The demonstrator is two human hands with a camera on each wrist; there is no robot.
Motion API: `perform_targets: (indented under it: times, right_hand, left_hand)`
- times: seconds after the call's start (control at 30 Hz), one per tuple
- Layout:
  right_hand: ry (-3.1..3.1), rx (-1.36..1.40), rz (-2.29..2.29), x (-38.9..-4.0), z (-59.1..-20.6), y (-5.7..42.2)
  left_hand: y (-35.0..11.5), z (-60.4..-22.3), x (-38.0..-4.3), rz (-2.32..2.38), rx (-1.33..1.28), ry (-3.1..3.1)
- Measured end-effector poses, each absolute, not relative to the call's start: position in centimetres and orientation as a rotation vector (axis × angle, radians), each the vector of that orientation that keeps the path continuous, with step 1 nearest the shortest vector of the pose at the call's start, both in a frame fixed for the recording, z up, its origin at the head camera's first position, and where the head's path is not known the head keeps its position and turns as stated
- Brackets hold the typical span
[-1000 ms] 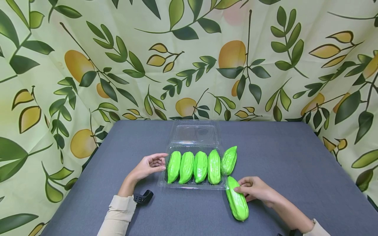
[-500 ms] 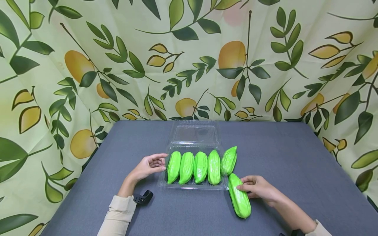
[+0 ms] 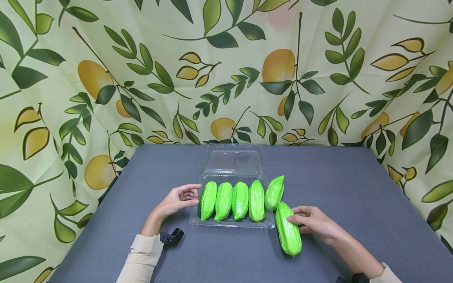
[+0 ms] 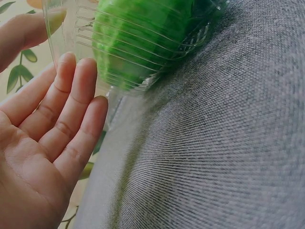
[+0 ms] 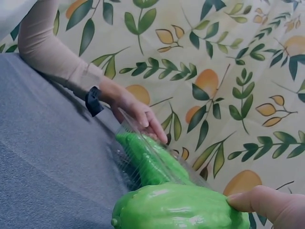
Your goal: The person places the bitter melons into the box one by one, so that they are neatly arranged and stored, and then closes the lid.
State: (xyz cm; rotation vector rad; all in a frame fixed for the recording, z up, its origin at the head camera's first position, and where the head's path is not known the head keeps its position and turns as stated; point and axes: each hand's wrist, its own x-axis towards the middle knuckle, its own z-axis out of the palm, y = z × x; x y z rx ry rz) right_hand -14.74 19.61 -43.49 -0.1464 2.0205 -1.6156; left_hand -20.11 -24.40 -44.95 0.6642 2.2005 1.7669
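My right hand [image 3: 316, 224] holds a glossy, ridged, bright green bitter melon [image 3: 289, 232] from its right side, thumb on top. Held at a slant, it has its far end by the front right corner of a clear plastic box [image 3: 231, 223]. Inside the box several similar bitter melons [image 3: 224, 201] lie side by side. Another bitter melon [image 3: 275, 192] leans at the box's right wall. My left hand [image 3: 179, 199] is at the box's left wall, fingertips at the rim; in the left wrist view its fingers [image 4: 62, 129] are nearly straight and the thumb shows through the plastic.
The box's clear lid [image 3: 233, 159] lies folded back behind it on the grey cloth-covered table [image 3: 325, 173]. A leaf-and-fruit patterned curtain [image 3: 226, 70] hangs behind and along the sides. A black band [image 3: 172, 236] is on my left wrist.
My right hand has carried the bitter melon farther from me and slightly to the right, off the box's front right corner. My left hand and the box have stayed put.
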Motion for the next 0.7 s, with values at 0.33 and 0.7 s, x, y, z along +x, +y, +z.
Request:
perform_targets:
  times: [0.33,0.7]
  right_hand:
    - [2.041,-0.144,-1.616,-15.1,-42.4,19.3]
    - [2.050,-0.151,-1.630,-15.9,-41.3,18.4]
  left_hand:
    - [-24.5,-45.0,-20.1,1.764,0.661,2.211]
    - [-24.5,-45.1,-20.2,1.757,0.657,2.204]
